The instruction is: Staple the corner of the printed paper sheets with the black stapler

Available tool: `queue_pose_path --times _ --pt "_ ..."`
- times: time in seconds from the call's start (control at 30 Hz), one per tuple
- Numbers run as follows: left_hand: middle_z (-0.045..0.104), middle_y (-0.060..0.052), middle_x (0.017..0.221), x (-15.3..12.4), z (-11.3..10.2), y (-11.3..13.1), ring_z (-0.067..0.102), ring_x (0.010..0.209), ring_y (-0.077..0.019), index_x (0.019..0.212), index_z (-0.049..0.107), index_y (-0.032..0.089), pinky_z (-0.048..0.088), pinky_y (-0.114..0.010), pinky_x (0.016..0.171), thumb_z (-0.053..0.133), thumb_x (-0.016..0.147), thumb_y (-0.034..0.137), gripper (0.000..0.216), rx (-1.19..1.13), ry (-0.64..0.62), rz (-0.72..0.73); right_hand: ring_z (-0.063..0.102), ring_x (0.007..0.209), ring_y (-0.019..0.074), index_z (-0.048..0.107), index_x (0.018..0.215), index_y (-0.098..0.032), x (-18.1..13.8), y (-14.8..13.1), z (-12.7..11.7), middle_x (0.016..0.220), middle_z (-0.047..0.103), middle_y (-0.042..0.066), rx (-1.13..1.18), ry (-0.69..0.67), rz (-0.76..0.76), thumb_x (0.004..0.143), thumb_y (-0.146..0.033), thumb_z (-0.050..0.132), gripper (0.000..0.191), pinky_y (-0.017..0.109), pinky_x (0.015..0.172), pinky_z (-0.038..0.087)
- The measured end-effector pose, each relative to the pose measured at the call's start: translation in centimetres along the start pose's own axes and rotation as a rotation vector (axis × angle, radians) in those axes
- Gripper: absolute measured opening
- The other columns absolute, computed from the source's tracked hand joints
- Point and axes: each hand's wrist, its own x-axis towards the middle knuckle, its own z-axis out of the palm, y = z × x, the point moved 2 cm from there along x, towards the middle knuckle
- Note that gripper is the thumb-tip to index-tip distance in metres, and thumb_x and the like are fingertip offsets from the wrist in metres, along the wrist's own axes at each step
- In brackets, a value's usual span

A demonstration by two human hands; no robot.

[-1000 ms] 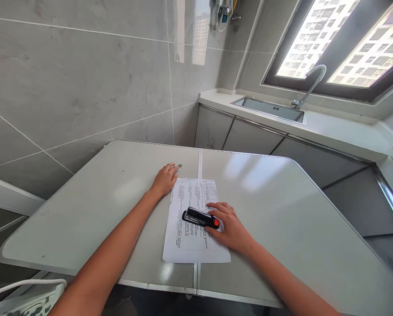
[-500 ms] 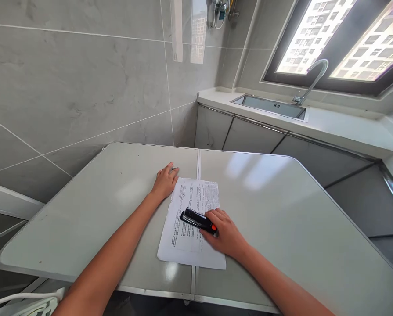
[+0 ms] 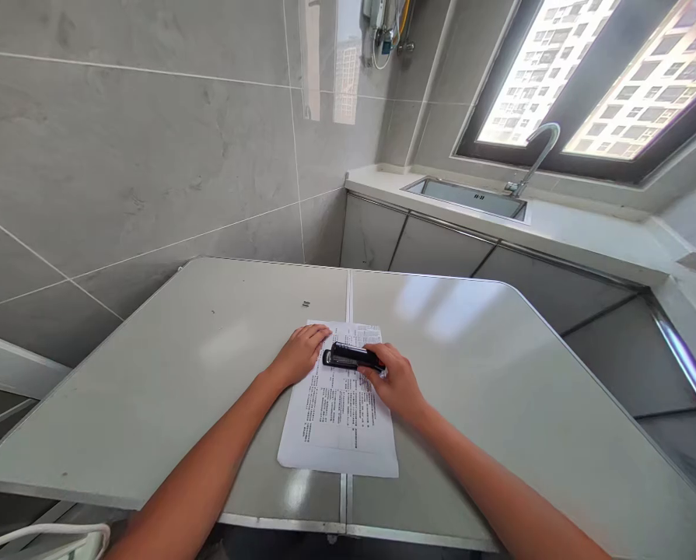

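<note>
Right hand [image 3: 397, 381], centre of the frame: thumb and fingers pinch the rear end of a black stapler [image 3: 353, 355]. The stapler lies crosswise over the upper part of the printed paper [image 3: 341, 435], its free end pointing left; whether it rests on the paper or is held just above it cannot be told. Left hand [image 3: 301, 354], left of centre: laid palm down over the paper's left edge, fingers extended and gripping nothing visible. Its fingertips are near the stapler's free end; were the stapler pressed down after a slip to the left, a finger might be caught. The paper's lower part has no hand on it, so a sideways drag of the stapler could skew it; how many sheets there are is unclear. The table's seam [image 3: 344, 498] passes beneath the paper and might give uneven support under pressure. Small dark pieces [image 3: 306, 304], just beyond the left hand, are too small to identify; a sweep of that hand could scatter them. Upper right: sink [image 3: 524, 211] and faucet [image 3: 543, 155], well apart from the hands.
</note>
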Motion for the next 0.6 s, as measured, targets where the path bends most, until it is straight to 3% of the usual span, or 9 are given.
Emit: queue_pose_path --times 0.13,0.27,0.43,0.6 --pt "0.067 -0.01 0.132 0.0 -0.6 0.5 0.059 0.126 -0.0246 0.127 0.06 0.02 0.046 -0.047 0.112 0.044 0.093 0.007 0.04 -0.051 0.036 -0.01 0.067 0.097 0.0262 0.069 0.113 -0.025 2.9 2.3 0.8 0.105 0.073 0.006 -0.014 -0.014 0.032 0.089 -0.025 0.069 0.025 0.041 0.086 0.053" --pt "0.069 -0.008 0.126 -0.2 -1.3 1.0 0.062 0.12 -0.0251 0.121 0.062 0.021 0.045 -0.046 0.11 0.052 0.082 0.005 0.043 -0.092 0.049 -0.015 0.068 0.101 0.0252 0.068 0.119 -0.026 3.5 3.8 1.6 0.109 0.073 0.006 -0.004 -0.033 -0.006 0.091 -0.025 0.067 0.028 0.041 0.088 0.055" --pt "0.072 -0.009 0.124 0.0 -1.2 1.1 0.063 0.118 -0.0288 0.12 0.067 0.022 0.045 -0.048 0.105 0.063 0.094 0.029 0.027 -0.052 0.032 0.017 0.064 0.114 0.028 0.062 0.127 -0.026 2.9 3.7 1.3 0.122 0.071 0.008 -0.04 0.052 -0.087 0.089 -0.03 0.073 0.04 0.045 0.096 0.055" --pt "0.072 -0.009 0.126 0.2 -0.4 0.6 0.063 0.12 -0.0296 0.115 0.073 0.024 0.044 -0.049 0.106 0.069 0.095 0.037 0.025 -0.06 0.026 0.017 0.069 0.092 0.0249 0.065 0.104 -0.024 2.5 4.3 0.4 0.101 0.073 0.005 0.022 0.096 0.036 0.085 -0.036 0.077 0.026 0.044 0.087 0.058"
